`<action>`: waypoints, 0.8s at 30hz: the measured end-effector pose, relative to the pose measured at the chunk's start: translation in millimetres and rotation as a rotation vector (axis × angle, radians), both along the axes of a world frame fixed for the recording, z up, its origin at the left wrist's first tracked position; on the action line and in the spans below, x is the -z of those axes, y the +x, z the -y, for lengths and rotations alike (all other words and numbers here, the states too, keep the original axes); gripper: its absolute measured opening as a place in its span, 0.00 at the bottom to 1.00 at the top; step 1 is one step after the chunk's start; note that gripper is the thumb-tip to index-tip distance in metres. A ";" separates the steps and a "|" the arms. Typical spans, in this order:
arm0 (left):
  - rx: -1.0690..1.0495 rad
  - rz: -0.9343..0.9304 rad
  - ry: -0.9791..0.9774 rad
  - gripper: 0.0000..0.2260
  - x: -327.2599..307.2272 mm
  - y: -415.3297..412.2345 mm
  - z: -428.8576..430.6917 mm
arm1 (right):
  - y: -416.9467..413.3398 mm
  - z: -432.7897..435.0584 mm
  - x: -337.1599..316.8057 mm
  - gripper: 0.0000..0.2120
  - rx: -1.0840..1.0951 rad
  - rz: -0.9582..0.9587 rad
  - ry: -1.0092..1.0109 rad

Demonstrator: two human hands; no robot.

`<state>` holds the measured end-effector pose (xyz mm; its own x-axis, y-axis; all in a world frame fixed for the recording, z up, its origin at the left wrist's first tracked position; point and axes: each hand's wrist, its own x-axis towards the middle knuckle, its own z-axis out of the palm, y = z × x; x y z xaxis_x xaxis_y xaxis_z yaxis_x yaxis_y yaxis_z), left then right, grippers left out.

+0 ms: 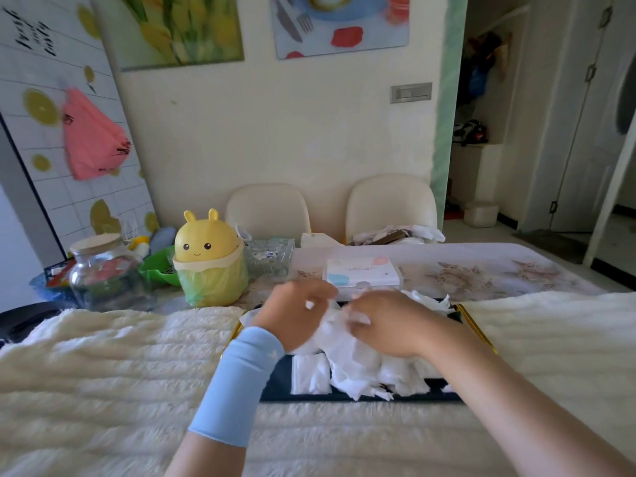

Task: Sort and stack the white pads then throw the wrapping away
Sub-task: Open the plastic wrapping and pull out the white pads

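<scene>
Fingers [322, 291] of left hand [292, 315], right hand [392, 321] pinch wrapping [351, 368] (over pads [309, 373])

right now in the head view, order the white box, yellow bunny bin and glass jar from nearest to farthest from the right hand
1. white box, just behind the right hand, which grips white wrapping
2. yellow bunny bin, farther to the left
3. glass jar, far left

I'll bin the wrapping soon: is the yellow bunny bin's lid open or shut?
Shut. The yellow bunny bin has its domed lid sitting down in the rim, above the liner bag, with no gap showing.
</scene>
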<state>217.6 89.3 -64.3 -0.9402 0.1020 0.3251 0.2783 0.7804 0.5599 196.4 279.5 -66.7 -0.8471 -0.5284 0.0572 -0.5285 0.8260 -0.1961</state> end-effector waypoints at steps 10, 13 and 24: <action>-0.296 0.264 -0.146 0.08 29.7 -27.2 40.4 | 1.7 30.5 18.4 0.15 -0.131 -0.016 -0.070; -0.358 0.132 -0.105 0.10 23.4 -34.8 48.7 | -0.2 31.7 16.9 0.14 -0.108 -0.001 -0.019; -0.302 0.021 -0.117 0.11 12.5 -24.0 64.4 | -13.8 58.2 -0.4 0.13 -0.112 -0.233 -0.288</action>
<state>193.6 24.9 -76.7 -0.9400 -0.1472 0.3078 0.0134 0.8855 0.4644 182.6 221.3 -66.4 -0.7319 -0.5509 0.4009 -0.6700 0.6891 -0.2761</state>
